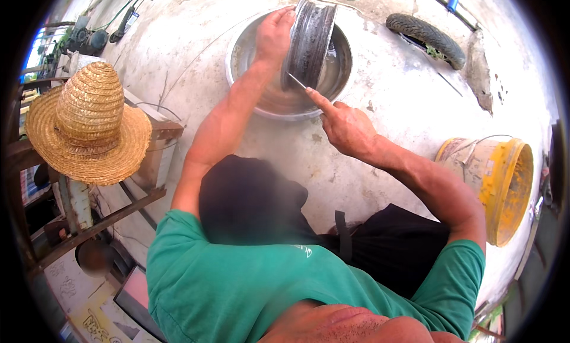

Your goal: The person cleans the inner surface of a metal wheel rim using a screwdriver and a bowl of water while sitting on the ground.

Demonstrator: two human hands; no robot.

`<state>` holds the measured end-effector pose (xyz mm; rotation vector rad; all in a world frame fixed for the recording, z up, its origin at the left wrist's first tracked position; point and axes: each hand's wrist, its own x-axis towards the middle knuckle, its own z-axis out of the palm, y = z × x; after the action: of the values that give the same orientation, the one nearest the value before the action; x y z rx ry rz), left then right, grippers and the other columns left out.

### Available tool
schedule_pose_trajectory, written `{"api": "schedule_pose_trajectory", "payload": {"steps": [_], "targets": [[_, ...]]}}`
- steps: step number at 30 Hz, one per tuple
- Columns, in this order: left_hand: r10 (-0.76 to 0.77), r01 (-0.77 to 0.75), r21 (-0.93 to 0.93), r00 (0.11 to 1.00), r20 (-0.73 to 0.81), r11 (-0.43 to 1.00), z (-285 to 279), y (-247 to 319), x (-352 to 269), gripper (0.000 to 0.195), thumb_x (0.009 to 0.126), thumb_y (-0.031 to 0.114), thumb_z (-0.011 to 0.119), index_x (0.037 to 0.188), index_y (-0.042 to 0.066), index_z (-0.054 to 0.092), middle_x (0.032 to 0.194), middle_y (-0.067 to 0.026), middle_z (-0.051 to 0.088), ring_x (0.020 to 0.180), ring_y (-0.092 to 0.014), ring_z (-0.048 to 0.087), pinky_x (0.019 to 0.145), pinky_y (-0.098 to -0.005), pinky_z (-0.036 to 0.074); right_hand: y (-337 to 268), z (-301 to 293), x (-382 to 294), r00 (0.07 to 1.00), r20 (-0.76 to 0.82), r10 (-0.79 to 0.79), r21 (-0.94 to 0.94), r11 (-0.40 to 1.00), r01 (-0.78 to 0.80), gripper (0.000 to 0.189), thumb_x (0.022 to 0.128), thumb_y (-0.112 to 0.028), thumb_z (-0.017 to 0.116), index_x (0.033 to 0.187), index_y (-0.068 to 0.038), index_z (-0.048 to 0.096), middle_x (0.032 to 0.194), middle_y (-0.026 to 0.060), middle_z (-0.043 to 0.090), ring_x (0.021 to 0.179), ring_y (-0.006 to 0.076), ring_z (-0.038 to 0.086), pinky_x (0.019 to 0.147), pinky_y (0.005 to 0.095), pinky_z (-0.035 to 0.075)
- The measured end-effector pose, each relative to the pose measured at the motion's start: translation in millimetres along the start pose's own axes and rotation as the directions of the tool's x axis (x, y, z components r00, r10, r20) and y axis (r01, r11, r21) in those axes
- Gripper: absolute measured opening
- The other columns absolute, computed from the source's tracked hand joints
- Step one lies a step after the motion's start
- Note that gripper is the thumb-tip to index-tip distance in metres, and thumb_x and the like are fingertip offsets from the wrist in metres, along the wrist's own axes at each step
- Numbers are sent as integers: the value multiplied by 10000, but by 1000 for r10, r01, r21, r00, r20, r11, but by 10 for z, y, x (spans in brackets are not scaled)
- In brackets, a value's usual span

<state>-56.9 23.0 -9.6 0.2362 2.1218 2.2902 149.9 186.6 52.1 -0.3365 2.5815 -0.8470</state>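
A metal wheel rim (pixel 310 42) stands on edge in a round metal basin (pixel 285 116) on the ground, its lower part down in murky water (pixel 285 103). My left hand (pixel 275 38) grips the rim by its upper left edge. In my right hand (pixel 345 124) is a thin, pointed metal blade (pixel 297 81), probably a knife, with the index finger stretched along it. The blade's tip meets or nearly meets the lower left of the rim; contact is hard to tell. Most of the tool's handle is hidden inside my fist.
A worn tyre (pixel 427 38) lies at the upper right. To the right, a yellow-rimmed bucket (pixel 503 191) rests on its side. A straw hat (pixel 91 124) sits on a metal frame (pixel 102 229) at the left. An angle grinder (pixel 123 26) with a cord lies at the upper left.
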Motion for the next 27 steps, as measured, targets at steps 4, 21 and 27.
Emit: {"api": "schedule_pose_trajectory", "payload": {"steps": [4,21,27], "targets": [[-88,89,-62,996,24,994,-11,4,-57,338,1052,263,625,1203,-21,728,1061,-30,743,979,-104,631,895,-276,502,39,-101,-9,1000,-8,13,14,1000,-12,674,1001,-139,547,1629,-258,331,903,265,677,782,452,682,740,543,558],[-340,366,-194,928,154,910,-12,202,-97,402,1075,325,593,1093,-59,709,977,-76,732,819,-114,646,752,-285,532,5,-601,173,982,-183,-41,54,997,51,578,989,-134,530,1557,-186,441,970,244,721,842,422,712,738,498,568],[-352,365,-157,930,105,918,-6,172,142,369,1072,301,588,1086,-48,705,941,-80,723,814,-145,662,732,-303,542,-116,-539,201,994,-105,-5,178,984,23,585,1010,-142,533,1578,-151,392,920,274,724,849,461,710,761,541,565]]}}
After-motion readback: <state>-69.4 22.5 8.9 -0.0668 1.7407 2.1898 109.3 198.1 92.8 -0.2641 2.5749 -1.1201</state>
